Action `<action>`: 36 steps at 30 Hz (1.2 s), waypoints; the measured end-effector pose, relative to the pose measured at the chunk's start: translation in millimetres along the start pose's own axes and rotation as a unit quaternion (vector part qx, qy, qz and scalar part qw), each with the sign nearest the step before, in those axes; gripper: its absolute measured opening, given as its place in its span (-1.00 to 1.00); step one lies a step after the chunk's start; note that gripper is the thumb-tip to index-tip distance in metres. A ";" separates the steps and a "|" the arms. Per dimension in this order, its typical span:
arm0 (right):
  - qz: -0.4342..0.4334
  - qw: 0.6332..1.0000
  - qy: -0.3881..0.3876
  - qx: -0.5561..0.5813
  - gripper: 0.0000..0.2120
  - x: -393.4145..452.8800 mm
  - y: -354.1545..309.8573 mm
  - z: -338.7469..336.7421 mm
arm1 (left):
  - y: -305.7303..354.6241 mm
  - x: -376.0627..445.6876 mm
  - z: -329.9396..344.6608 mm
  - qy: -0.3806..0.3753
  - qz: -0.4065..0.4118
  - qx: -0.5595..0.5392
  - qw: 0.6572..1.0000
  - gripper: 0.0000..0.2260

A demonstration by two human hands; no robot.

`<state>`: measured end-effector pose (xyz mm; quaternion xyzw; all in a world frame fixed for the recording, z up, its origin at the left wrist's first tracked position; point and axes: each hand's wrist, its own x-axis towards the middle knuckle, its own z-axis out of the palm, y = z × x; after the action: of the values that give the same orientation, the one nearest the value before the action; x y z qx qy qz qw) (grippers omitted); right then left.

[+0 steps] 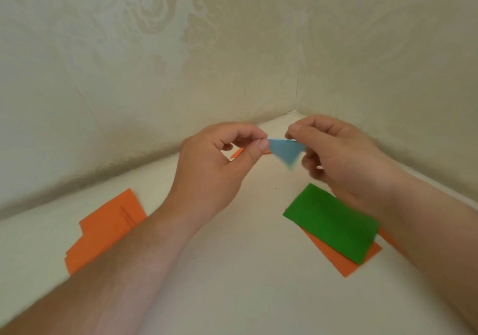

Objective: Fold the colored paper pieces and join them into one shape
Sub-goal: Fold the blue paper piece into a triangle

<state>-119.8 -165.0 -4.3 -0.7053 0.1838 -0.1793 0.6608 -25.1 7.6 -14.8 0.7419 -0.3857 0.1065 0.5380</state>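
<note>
Head view looks down on two bare hands raised above a pale tabletop in a corner of patterned wall. Left hand has its thumb and forefinger closed in a pinch on the left corner of a small blue paper piece, the other fingers curled in behind. Right hand pinches the right corner between thumb and forefinger, its remaining fingers loosely curled below. Held between them, off the table, the blue piece is a folded triangle: its long edge runs left to right between the two pinches, and its blurred tip points down toward the table. Below the right wrist a green sheet lies flat, overlapping an orange sheet. More orange sheets lie stacked under the left forearm, and an orange scrap shows behind the left hand.
</note>
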 end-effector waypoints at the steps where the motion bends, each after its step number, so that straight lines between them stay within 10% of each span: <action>1: -0.054 0.995 0.028 -0.077 -0.78 -0.3 0.7 -0.4 | 0.9 0.2 0.0 -0.008 -0.026 -0.020 0.999 -0.86; 9: -0.228 0.949 0.010 -0.219 -0.89 0.1 6.7 -5.1 | 4.5 4.8 1.9 -0.068 -0.128 -0.116 0.983 -0.87; 36: -0.156 0.970 -0.040 -0.181 -0.84 -3.4 3.7 -0.3 | 0.8 5.4 -3.4 -0.139 -0.153 -0.095 0.974 -0.96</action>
<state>-123.0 -163.8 -8.0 -0.8398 0.0739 -0.2153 0.4928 -21.1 8.1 -9.8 0.7451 -0.3474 -0.1183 0.5569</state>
